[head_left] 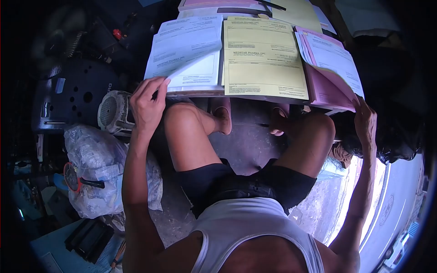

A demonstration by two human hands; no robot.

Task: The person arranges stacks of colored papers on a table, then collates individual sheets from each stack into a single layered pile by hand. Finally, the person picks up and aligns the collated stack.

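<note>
Three stacks of printed forms lie side by side on a low table. My left hand point(148, 102) pinches the near-left corner of the top white form point(186, 45), which is folded up and curls over the white sheets under it. In the middle lies the yellow stack of forms point(264, 68), touched by neither hand. At the right, my right hand point(365, 119) has its fingers closed at the near corner of the right-hand stack, where a white form point(334, 57) curls up over pink sheets point(325, 88). Its fingertips are partly hidden.
More pink and yellow paper point(298, 16) lies at the table's far side, with a dark pen-like stick point(272, 4) on it. My knees are under the near edge. A clear plastic bag point(98, 170) stands at the left, near a dirty white appliance point(114, 111). A bright road point(387, 204) shows at right.
</note>
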